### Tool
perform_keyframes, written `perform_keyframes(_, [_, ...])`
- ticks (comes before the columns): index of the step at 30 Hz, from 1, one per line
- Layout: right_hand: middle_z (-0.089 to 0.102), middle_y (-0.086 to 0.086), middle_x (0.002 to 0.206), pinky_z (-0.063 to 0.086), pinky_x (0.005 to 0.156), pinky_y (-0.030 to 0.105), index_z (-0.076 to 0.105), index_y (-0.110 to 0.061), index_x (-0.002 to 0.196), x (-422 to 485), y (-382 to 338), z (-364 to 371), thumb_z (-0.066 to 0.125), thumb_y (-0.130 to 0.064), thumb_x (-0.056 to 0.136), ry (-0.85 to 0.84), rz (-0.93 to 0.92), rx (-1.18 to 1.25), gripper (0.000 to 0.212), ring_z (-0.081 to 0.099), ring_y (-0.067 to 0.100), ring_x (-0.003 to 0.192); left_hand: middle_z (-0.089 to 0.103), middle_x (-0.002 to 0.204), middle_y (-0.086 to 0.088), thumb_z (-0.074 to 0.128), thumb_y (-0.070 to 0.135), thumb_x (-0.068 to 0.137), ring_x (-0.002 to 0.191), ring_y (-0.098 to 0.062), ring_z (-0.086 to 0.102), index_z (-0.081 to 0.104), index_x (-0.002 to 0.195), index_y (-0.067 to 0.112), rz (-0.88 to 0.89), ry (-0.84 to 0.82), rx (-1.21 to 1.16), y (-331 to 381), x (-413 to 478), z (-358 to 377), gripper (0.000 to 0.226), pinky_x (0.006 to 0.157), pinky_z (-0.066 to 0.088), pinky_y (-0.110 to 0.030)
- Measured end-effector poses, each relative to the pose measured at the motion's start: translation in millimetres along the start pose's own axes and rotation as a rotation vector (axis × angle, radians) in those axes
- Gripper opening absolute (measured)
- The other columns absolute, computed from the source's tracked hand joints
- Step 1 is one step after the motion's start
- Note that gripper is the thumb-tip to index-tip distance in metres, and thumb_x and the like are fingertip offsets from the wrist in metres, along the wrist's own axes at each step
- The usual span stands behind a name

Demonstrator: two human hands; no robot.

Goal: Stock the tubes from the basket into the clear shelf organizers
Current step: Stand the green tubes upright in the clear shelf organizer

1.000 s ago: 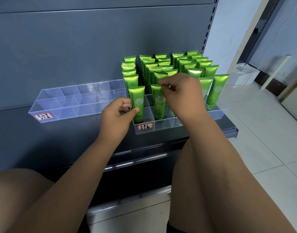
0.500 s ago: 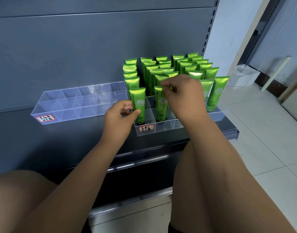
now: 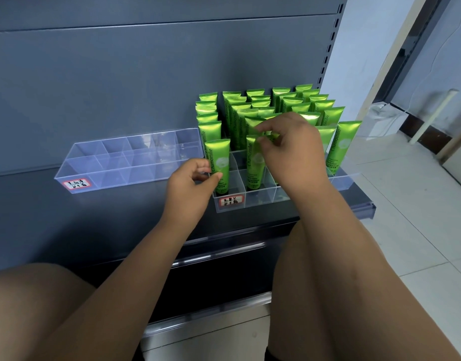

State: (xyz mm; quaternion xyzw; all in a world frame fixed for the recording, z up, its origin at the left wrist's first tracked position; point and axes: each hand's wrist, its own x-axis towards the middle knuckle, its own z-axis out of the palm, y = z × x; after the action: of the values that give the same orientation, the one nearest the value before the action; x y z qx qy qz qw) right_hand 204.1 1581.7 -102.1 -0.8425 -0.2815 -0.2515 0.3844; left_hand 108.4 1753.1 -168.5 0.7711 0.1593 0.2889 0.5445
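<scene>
Several green Chamomile tubes stand upright in the right clear organizer on the grey shelf. My left hand pinches the lower part of the front-left tube between thumb and fingers. My right hand pinches the top of the second front tube, which stands in its compartment. No basket is in view.
A second clear organizer with a red-edged label stands with bare compartments to the left on the shelf. The shelf's back panel rises behind. White tiled floor lies to the right. My bare knees are below the shelf edge.
Both hands have stayed on the same two front tubes with only slight shifts. The view has tilted down a little.
</scene>
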Motion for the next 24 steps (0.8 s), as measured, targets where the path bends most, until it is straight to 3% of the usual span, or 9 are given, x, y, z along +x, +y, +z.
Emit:
perform_keyframes(7, [0.065,-0.005,0.106,0.046,0.069,0.028,0.076,-0.024,0.101,0,-4,-9,0.067,-0.02,0.086,0.052,0.013,0.006,0.018,0.053,0.01,0.073,0.067,0.098,0.009,0.078,0.018,0.088,0.093,-0.007,0.065,0.068,0.105,0.019,-0.017,-0.009,0.006,2,-2,-1,0.02,0.074,0.047,-0.005])
perform_keyframes(12, [0.063,-0.01,0.095,0.041,0.07,0.026,0.077,-0.025,0.1,19,-18,-30,0.065,-0.023,0.086,0.1,-0.054,-0.049,0.019,0.055,0.009,0.081,0.069,0.096,0.013,0.075,0.037,0.09,0.092,-0.005,0.064,0.069,0.107,0.023,-0.068,0.084,0.056,16,0,-11,0.023,0.081,0.05,-0.021])
perform_keyframes(17, [0.076,-0.001,0.09,0.056,0.078,0.036,0.079,-0.021,0.088,79,-21,-47,0.06,-0.021,0.082,-0.16,-0.109,-0.215,0.02,0.068,0.023,0.084,0.071,0.093,0.013,0.068,0.03,0.095,0.09,0.001,0.065,0.071,0.101,0.02,0.203,0.191,0.207,64,19,-35,0.012,0.078,0.048,-0.014])
perform_keyframes(21, [0.073,0.009,0.091,0.058,0.079,0.04,0.076,-0.012,0.085,115,-18,-39,0.055,-0.024,0.08,-0.383,-0.14,-0.449,0.024,0.067,0.033,0.086,0.072,0.086,0.014,0.066,0.019,0.091,0.081,-0.004,0.067,0.075,0.093,0.02,0.36,0.061,0.285,98,58,-22,0.009,0.077,0.051,-0.02])
perform_keyframes(24, [0.072,0.011,0.09,0.057,0.079,0.039,0.077,-0.012,0.086,114,-9,-29,0.058,-0.026,0.082,-0.407,-0.176,-0.414,0.024,0.066,0.034,0.086,0.071,0.08,0.009,0.067,0.024,0.085,0.064,-0.004,0.058,0.076,0.087,0.023,0.388,-0.115,0.384,99,89,0,0.009,0.072,0.05,-0.025])
